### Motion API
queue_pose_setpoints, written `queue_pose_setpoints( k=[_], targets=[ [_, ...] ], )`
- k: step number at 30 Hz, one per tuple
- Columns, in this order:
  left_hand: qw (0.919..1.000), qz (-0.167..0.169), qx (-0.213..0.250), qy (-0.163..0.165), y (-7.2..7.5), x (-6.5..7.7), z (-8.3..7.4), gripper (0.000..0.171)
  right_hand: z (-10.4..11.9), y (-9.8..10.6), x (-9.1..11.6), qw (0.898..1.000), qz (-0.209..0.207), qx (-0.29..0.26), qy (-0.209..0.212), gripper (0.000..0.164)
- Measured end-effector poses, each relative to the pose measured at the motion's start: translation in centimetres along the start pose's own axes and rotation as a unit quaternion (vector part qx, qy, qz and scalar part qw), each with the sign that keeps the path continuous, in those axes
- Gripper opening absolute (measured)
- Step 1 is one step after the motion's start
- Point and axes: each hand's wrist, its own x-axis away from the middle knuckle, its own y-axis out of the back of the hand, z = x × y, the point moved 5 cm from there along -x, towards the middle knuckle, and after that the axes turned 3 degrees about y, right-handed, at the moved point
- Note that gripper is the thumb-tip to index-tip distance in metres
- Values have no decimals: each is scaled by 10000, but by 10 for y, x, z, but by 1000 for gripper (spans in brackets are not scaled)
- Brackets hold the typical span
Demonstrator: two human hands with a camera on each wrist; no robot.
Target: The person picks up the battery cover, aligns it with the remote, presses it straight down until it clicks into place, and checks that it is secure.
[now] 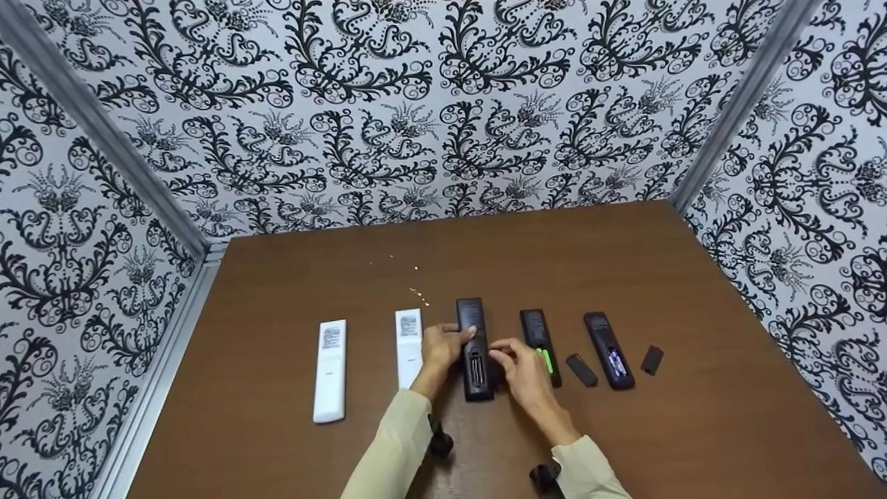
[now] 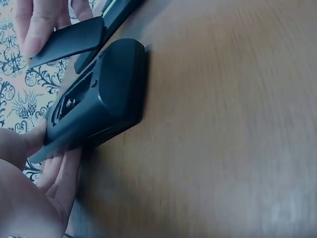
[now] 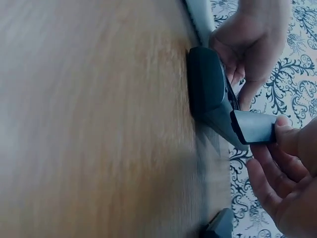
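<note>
A black remote control (image 1: 477, 348) lies back side up between the hands, its battery compartment uncovered; in the left wrist view a coil spring (image 2: 71, 103) shows inside. My left hand (image 1: 441, 348) grips this remote by its far part, thumb on the back and fingers underneath at the side. To its right, my right hand (image 1: 524, 374) pinches a black battery cover (image 3: 255, 127) between thumb and fingers. The cover hangs beside the open compartment, overlapping the remote's edge in the right wrist view.
Two white remotes, one far left (image 1: 330, 374) and one (image 1: 409, 333) partly behind my left hand, lie face down. At right are a black remote with green batteries (image 1: 545, 360), another with shiny batteries (image 1: 610, 353), and two loose covers, a long one (image 1: 581, 370) and a small one (image 1: 652, 360).
</note>
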Motion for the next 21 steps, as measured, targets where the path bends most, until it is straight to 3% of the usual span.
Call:
queue_pose_setpoints(
  k=[9, 12, 21],
  targets=[
    [9996, 107, 60, -250, -3, 2, -2, 36, -4, -12, -10, 9903, 121, -1158, -753, 13],
    [9997, 136, -26, -209, -3, 3, -1, 36, -7, -16, -10, 9873, 191, -1216, -1007, 13],
    [9996, 186, -146, -180, -1, 0, -1, 38, -11, -26, -9, 9827, 314, -1325, -1258, 11]
  ],
)
